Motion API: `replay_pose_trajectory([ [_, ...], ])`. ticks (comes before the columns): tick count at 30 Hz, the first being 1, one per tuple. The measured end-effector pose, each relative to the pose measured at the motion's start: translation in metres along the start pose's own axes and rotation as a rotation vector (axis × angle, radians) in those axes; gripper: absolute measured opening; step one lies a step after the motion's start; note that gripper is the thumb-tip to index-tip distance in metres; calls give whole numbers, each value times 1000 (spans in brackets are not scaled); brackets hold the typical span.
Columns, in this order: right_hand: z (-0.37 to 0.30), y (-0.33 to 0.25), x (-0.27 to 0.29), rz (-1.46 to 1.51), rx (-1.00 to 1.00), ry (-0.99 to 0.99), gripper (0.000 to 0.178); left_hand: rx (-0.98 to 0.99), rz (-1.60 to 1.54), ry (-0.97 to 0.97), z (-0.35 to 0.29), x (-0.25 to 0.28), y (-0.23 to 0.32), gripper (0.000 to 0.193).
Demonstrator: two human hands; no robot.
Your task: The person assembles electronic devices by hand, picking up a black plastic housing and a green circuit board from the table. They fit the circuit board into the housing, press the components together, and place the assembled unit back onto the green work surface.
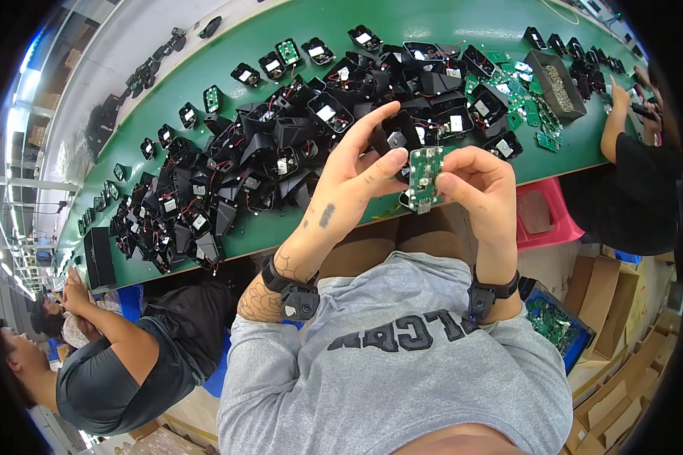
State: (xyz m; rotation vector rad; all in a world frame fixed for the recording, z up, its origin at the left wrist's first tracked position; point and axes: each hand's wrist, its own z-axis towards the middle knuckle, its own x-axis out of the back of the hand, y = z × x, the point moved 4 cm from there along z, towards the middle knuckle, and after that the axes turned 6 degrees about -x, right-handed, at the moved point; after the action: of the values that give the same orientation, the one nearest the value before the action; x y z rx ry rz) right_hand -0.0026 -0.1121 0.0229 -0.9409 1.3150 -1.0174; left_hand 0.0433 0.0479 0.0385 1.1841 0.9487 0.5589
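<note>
Above the near edge of the table, my right hand (pixel 482 182) pinches a small green circuit board (pixel 426 176) by its right side, between thumb and fingers. My left hand (pixel 349 174) is curled around a black plastic housing (pixel 397 138), with the index finger stretched up along it. The left thumb reaches the upper left edge of the board. Board and housing are close together, the board nearer to me; it partly covers the housing. Whether a wire joins them I cannot tell. The left hand's lower fingers are partly hidden behind the thumb and housing.
A large heap of black housings (pixel 281 133) with red wires covers the green table (pixel 281 23). Loose green boards (pixel 527 98) lie right, beside an open box of small metal parts (pixel 558 83). Co-workers sit on both sides. A pink stool (pixel 554 216) and cardboard boxes (pixel 603 303) stand right.
</note>
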Motion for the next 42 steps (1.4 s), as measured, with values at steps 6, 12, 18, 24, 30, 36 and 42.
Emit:
replay_pose_trajectory([
  [6, 2, 3, 4, -36, 24, 41, 12, 20, 31, -2, -3, -3, 2, 57],
  [12, 6, 5, 2, -157, 56, 222, 14, 104, -64, -19, -9, -13, -3, 62],
  [18, -3, -3, -6, -735, 487, 187, 23, -75, -21, 33, -10, -9, -20, 69],
  [24, -11, 14, -4, -575, 632, 115, 21, -186, 104, 58, -7, -8, -30, 63],
  [30, -11, 14, -12, -522, 417, 191, 14, -249, -4, 120, -6, -16, -35, 60],
  [36, -4, 18, -8, -318, 273, 120, 21, -434, 143, 265, -11, -15, -35, 49],
  [42, -2, 20, 0, -91, 273, 156, 14, -681, 439, 245, -6, -14, -31, 48],
])
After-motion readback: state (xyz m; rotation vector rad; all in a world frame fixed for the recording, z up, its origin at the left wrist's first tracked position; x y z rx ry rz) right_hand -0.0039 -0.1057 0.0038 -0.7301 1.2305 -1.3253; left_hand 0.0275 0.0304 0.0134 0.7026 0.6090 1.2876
